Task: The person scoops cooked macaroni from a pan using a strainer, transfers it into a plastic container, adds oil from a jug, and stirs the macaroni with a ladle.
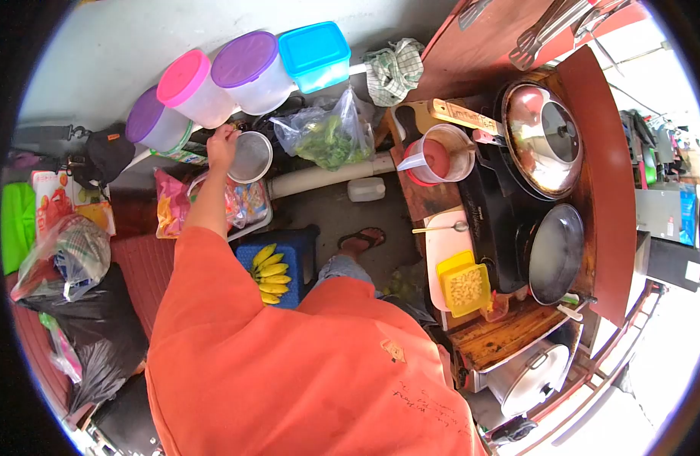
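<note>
At 10 o'clock I have the left hand curled nearly closed beside the round sieve, whose face points up at my camera, presumably for rim-side gripping, though I cannot confirm hold; the right hand is out of view.

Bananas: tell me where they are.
In the head view, the bananas lie left of centre on the blue stool, beside the orange shirt.

1 pale wall rises beyond the grip, dark floor spreads to its right, 1 blue stool stands nearer the body, and light, probably daylight, glares far to its right.
</note>
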`<action>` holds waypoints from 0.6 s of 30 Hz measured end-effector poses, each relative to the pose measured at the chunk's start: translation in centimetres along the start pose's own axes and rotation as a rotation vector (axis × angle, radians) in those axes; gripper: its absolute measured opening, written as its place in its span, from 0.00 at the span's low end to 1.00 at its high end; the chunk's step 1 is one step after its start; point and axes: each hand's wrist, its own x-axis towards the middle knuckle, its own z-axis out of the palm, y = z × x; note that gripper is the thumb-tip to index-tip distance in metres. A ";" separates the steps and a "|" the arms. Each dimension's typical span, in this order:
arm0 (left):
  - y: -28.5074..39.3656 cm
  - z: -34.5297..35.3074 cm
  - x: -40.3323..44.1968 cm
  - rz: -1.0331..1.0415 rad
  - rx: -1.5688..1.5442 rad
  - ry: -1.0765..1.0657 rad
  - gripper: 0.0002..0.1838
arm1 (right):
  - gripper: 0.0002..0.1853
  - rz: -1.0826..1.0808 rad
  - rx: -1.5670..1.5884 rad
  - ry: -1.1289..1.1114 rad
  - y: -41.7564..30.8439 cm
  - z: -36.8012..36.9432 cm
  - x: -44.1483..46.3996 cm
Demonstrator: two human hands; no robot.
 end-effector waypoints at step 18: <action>8.4 5.6 -0.7 -0.014 -0.069 0.106 0.14 | 0.05 -0.075 -0.175 0.015 -6.7 4.0 -3.2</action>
